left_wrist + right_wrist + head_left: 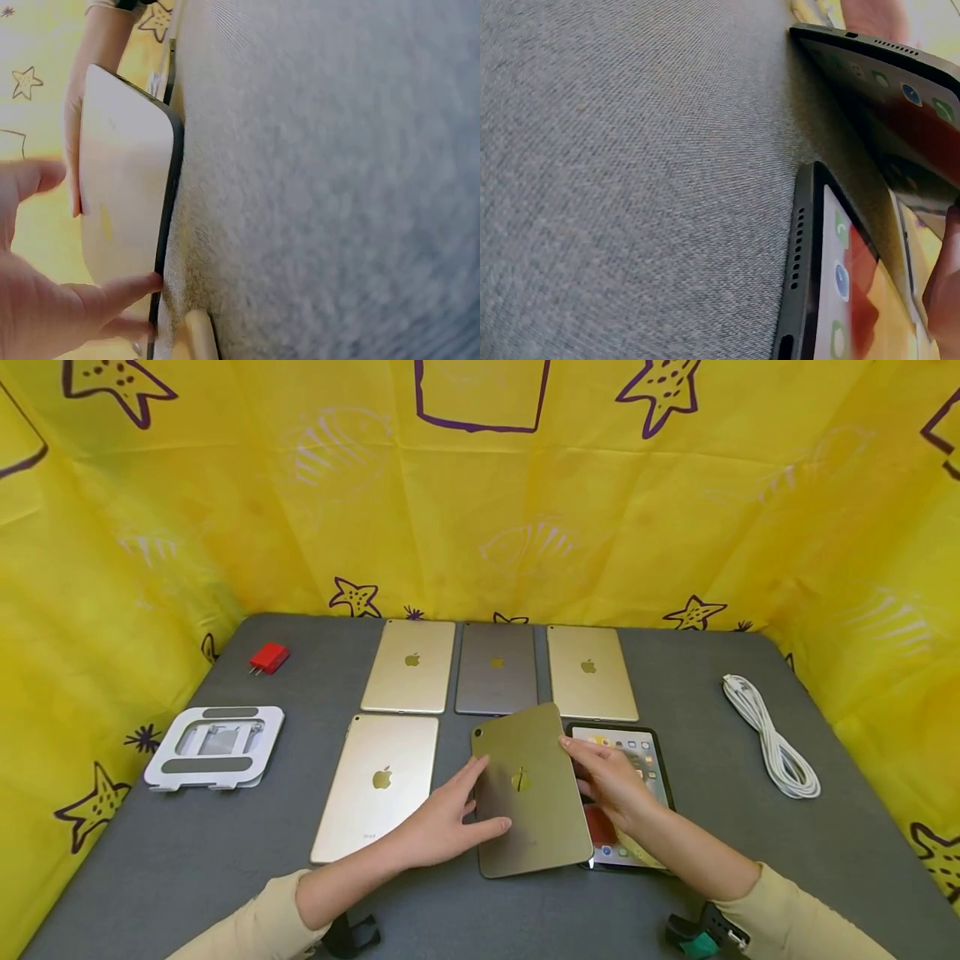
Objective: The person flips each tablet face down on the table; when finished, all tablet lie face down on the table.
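A grey tablet (534,827), back side up, is tilted over the dark table, its right side raised. My right hand (617,781) grips its right edge, thumb on the back and fingers beneath. My left hand (450,822) touches the left edge with its fingertips, thumb extended over the back; the left wrist view shows these fingers (124,292) at the low edge. In the right wrist view the lit screen of the raised tablet (885,86) faces down. Beside it a second tablet (649,752) lies screen up, partly hidden by my right hand and forearm.
A silver tablet (390,747) lies left of my left hand. Behind are a gold tablet (411,685), a dark grey one (495,689) and another gold one (588,693). A white folding stand (207,766) and red charger (270,657) lie left; a coiled white cable (772,743) lies right.
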Motion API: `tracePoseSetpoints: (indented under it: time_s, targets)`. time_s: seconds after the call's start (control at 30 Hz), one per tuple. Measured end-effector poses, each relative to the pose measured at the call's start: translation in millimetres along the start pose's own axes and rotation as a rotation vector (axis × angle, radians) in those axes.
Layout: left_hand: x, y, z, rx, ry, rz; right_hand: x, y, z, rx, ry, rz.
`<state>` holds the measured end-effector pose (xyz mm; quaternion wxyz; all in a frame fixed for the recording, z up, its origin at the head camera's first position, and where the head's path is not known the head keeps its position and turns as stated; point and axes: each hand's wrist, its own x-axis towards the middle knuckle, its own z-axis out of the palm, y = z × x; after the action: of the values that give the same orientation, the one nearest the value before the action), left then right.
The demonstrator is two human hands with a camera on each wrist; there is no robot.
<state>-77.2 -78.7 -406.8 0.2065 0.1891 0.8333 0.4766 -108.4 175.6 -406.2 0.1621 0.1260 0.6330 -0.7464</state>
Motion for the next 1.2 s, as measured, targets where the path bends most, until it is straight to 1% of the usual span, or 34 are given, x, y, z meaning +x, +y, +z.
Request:
tracePoseSetpoints:
  time_s: [0.07, 0.13, 0.23, 0.33, 0.43, 0.53, 0.63, 0.73, 0.83, 0.97, 1.07, 1.2]
  targets:
    - [0.7, -0.9, -2.0, -0.104, 0.035, -0.037, 0.1, 1, 0, -0.012, 0.005, -0.002]
    - [0.9, -1.3, -4.2, -0.161, 0.07, -0.071, 0.1, 3, 0, -0.029, 0.006, 0.004]
    - [0.7, -1.2, -7.6, -0.195, 0.103, -0.108, 0.2, 5, -1, -0.049, 0.001, 0.012]
    - [0.1, 0.1, -10.8, -0.249, 0.102, -0.134, 0.3, 8, -1, -0.069, -0.006, 0.022]
    - [-0.4, 2.0, -13.2, -0.277, 0.109, -0.147, -0.3, 12, 0, -0.1, -0.028, 0.029]
    - [-0.7, 2.4, -14.7, -0.259, 0.135, -0.142, -0.8, 14, 1, -0.129, -0.064, 0.027]
    - [0.2, 0.3, -15.6, -0.247, 0.167, -0.135, -1.0, 16, 2, -0.149, -0.08, 0.023]
    - [0.1, -0.6, -16.6, -0.252, 0.186, -0.151, -2.1, 15, 4, -0.179, -0.077, 0.024]
    - [-0.6, -0.2, -18.3, -0.247, 0.2, -0.179, -4.5, 14, 6, -0.208, -0.096, 0.025]
    - [-1.5, -1.2, -21.9, -0.23, 0.208, -0.209, -6.2, 12, 5, -0.225, -0.177, 0.002]
    - [-1.3, -2.3, -24.0, -0.227, 0.209, -0.222, -5.9, 11, 1, -0.262, -0.249, -0.027]
    - [-1.1, -2.4, -24.9, -0.226, 0.213, -0.227, -5.3, 7, -4, -0.4, -0.307, -0.073]
